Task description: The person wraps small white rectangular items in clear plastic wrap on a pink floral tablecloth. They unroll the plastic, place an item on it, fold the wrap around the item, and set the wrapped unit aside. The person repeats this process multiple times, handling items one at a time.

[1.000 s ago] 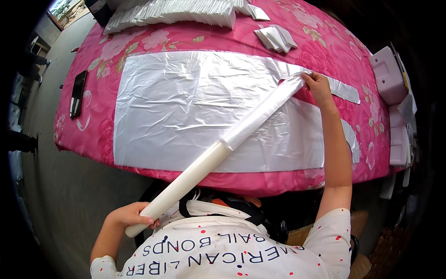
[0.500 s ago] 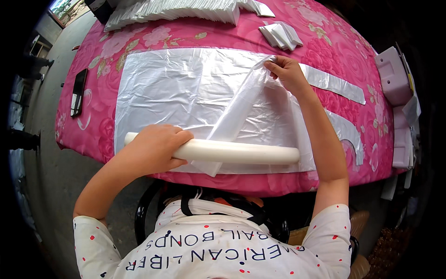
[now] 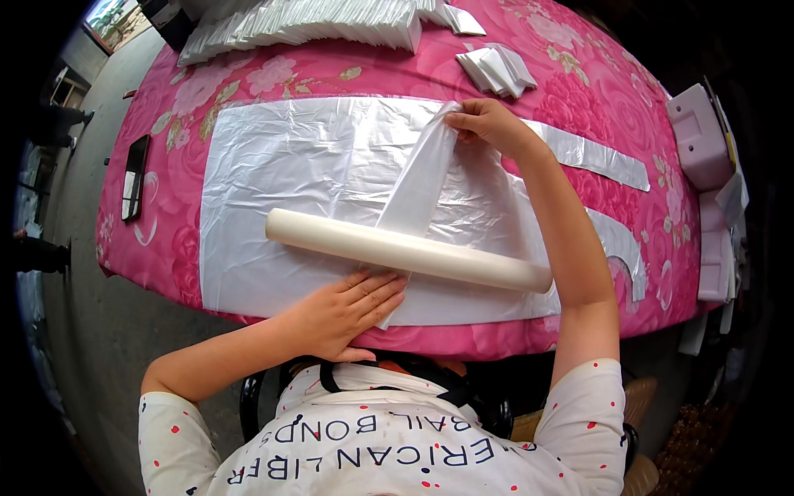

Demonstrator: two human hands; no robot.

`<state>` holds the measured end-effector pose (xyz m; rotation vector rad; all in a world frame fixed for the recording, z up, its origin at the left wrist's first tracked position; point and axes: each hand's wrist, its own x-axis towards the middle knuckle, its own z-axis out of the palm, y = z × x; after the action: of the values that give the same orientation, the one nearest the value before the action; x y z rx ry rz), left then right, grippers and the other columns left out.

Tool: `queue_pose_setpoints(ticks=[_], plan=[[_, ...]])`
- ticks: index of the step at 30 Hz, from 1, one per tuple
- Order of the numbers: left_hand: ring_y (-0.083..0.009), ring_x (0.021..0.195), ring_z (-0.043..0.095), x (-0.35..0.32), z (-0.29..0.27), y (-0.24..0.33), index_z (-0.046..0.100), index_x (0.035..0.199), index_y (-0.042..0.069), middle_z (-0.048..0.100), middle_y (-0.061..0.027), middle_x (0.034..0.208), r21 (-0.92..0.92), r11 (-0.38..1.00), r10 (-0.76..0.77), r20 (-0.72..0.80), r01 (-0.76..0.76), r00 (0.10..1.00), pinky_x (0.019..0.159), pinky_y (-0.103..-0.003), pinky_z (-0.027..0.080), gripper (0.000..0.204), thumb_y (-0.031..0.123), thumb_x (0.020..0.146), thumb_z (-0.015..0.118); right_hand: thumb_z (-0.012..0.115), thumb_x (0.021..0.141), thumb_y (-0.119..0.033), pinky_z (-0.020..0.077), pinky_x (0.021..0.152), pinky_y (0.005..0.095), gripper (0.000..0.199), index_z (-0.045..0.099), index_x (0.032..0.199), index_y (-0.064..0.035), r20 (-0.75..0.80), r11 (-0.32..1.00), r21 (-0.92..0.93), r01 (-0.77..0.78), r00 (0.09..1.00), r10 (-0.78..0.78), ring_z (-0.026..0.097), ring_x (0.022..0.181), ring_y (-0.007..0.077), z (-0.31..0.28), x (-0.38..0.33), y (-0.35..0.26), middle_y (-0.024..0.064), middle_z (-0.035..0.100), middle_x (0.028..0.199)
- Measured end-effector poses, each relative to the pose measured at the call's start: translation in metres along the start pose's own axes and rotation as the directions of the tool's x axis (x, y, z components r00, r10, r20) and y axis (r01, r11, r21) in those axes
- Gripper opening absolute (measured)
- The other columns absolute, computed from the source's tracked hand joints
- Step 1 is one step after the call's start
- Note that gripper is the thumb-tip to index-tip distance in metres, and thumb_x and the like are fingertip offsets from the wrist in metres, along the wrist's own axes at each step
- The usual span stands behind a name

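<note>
A white plastic carrier bag [image 3: 281, 157] lies flat on the table, its two handle strips pointing right. My right hand [image 3: 488, 128] pinches the bag's far edge and holds a fold of it raised; the folded strip runs down toward the near edge. Across the bag and this strip rests a smooth white tube [image 3: 409, 251], slanting down to the right, with neither hand gripping it. Just on the near side of the tube, my left hand [image 3: 354, 310] lies flat, fingers stretched over the bag's near edge and the strip's lower end.
A pink flowered cloth [image 3: 571, 99] covers the table. Along the far side stand a long row of folded white bags [image 3: 306, 33] and a smaller pile [image 3: 496, 70]. A dark phone [image 3: 136, 178] lies at left. Pale pink foam boxes [image 3: 699, 136] sit beyond the right edge.
My left hand has let go of the tube and moved right and nearer, now flat on the bag. The tube has shifted right and tilted. My right hand has moved left with the fold.
</note>
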<state>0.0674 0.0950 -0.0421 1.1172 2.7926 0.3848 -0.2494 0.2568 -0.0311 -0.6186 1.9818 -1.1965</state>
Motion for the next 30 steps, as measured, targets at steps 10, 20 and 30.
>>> queue_pose_setpoints(ticks=[10,20,30], plan=[[-0.0366,0.133,0.025,-0.003,0.017,0.021,0.042,0.130,0.005,0.030,-0.0232,0.141,-0.009,0.998,-0.058,-0.068,0.057,0.996,0.110,-0.048,0.014,0.079,0.064,0.078,0.045,0.062,0.083,-0.033,0.0456,0.083,0.0341,0.052,0.049,0.125,-0.0055,0.012,0.776,-0.538,0.330,0.923,-0.384,0.056,0.097,0.0268,0.104,-0.134,-0.017,0.0151,0.056,0.112],[-0.0278,0.137,0.019,-0.003,0.012,0.025,0.031,0.139,0.008,0.021,-0.0151,0.147,-0.037,0.998,-0.056,-0.020,0.055,0.998,0.110,-0.042,0.015,0.080,0.058,0.078,0.050,0.062,0.081,-0.017,0.0444,0.078,0.0396,0.040,0.055,0.120,-0.0078,-0.461,0.621,-0.782,-0.054,0.721,-0.518,0.054,0.090,0.0304,0.035,-0.151,0.041,0.0107,0.059,0.098],[-0.0269,0.133,0.029,0.006,0.030,0.037,0.039,0.133,0.006,0.033,-0.0134,0.142,0.145,0.989,-0.031,-0.043,0.037,0.999,0.109,-0.044,0.019,0.062,0.037,0.081,0.053,0.069,0.068,-0.004,0.0419,0.087,0.0366,0.051,0.057,0.118,-0.0083,-0.104,0.672,-0.668,0.321,0.853,-0.511,0.052,0.099,0.0286,0.103,-0.192,0.012,0.0093,0.058,0.110]])
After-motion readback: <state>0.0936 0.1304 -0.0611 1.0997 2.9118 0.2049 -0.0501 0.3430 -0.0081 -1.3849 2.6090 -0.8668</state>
